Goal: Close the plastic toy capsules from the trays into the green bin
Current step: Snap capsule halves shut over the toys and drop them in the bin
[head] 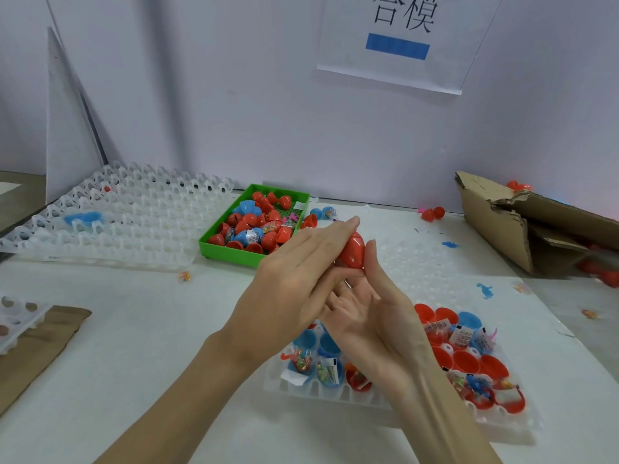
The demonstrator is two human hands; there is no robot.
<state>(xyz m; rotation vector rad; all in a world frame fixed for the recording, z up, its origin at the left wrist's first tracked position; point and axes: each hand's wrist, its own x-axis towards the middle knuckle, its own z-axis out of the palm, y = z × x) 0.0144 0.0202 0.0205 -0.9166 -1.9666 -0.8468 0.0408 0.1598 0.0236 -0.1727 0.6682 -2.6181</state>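
Observation:
A red capsule [351, 251] sits between my two hands above the middle of the table. My left hand [298, 279] lies over it with fingers stretched straight, pressing on its left side. My right hand [365, 303] is palm-up beneath it, thumb and fingers curled round the capsule. Behind the hands stands the green bin [234, 252], holding several red and blue capsules. A clear tray [301, 386] under my wrists holds open red and blue capsule halves [465, 361] with small toys and slips in them.
A stack of empty clear trays [110, 226] lies at the left, with one blue piece in it. A torn cardboard box [502, 222] with red capsules stands at the right. Loose capsules [433, 213] and small toy bits lie on the white table. Brown paper [40, 346] lies at the left edge.

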